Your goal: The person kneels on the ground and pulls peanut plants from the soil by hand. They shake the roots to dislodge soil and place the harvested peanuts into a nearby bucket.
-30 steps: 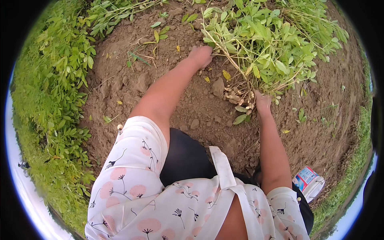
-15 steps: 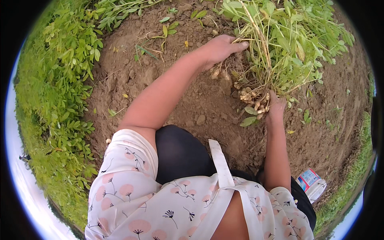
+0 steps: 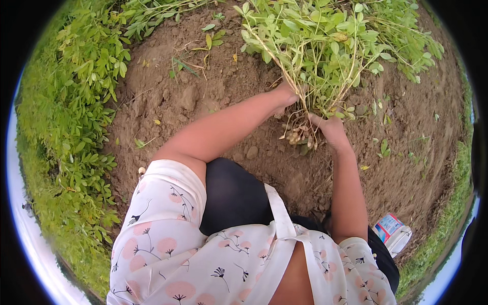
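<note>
A leafy bunch of peanut plants (image 3: 325, 56) leans away from me above the soil, with a cluster of pale peanut pods (image 3: 297, 136) and thin roots at its near end. My left hand (image 3: 285, 96) is closed at the left side of the stems, its fingertips partly hidden behind them. On the right, my right hand (image 3: 331, 129) grips the base of the plants, its thumb beside the roots and pods. Most of its other fingers are out of sight behind the bunch.
Bare brown soil (image 3: 152, 109) with clods and loose leaves lies around. Dense green plants (image 3: 76, 137) line the left side. A white plastic container (image 3: 399, 239) with a blue and red label stands by my right leg. Grass (image 3: 442, 218) borders the right.
My left hand has moved right and nearer, up against the stems. My right hand has shifted slightly left, and the pods have swung left with the bunch, so both hands are now closer together.
</note>
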### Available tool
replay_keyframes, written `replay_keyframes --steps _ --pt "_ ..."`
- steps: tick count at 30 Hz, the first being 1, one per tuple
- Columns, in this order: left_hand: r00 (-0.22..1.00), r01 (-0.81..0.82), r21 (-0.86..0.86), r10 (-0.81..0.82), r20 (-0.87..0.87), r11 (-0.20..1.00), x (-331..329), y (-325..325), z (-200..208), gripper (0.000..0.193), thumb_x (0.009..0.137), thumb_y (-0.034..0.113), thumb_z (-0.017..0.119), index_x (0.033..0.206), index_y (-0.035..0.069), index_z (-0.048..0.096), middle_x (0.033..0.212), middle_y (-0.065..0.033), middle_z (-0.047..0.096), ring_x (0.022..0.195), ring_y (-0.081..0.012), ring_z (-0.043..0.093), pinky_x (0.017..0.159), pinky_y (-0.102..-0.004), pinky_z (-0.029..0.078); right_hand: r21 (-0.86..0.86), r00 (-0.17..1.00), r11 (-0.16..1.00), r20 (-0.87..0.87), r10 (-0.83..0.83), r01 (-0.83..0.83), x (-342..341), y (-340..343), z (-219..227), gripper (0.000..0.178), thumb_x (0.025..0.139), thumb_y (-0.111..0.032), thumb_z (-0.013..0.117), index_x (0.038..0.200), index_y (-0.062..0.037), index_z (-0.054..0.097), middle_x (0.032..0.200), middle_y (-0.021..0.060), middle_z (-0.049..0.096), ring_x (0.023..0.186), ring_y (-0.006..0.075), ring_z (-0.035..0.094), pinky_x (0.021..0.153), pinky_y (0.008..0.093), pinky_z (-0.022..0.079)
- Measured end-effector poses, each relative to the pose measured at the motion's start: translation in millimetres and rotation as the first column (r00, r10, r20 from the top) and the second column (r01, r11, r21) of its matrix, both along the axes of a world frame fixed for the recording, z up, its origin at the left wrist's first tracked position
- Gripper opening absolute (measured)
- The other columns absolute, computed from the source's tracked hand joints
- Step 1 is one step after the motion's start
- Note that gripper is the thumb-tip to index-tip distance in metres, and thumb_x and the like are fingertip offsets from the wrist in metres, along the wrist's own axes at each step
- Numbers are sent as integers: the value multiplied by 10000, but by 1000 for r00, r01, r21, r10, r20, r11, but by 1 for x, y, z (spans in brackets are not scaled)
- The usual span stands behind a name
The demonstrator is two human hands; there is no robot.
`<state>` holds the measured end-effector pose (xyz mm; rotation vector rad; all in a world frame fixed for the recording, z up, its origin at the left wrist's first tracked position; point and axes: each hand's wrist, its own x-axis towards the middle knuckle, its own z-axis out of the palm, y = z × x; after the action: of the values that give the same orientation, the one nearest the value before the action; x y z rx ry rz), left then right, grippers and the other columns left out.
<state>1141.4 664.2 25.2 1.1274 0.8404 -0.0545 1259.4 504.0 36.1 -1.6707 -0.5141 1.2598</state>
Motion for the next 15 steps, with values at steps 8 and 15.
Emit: replay_keyframes --steps 8,15 --pt "929 367 -20 -367 -54 930 34 -28 36 719 1083 297 427 1613 9 36 1655 -262 191 1500 -380 267 1208 -498 270 21 977 999 209 -51 48 0 -19 -16 662 811 -140 852 1365 9 523 1342 120 601 1192 269 583 1050 390 442" --pt "905 353 -182 -285 316 918 28 -27 53 492 1106 293 405 1451 -55 449 1475 -210 520 1333 -335 534 1002 -430 558 -89 829 828 -32 -558 554 46 -56 -29 406 906 -70 709 1286 5 585 1195 134 659 1037 221 659 860 354 557"
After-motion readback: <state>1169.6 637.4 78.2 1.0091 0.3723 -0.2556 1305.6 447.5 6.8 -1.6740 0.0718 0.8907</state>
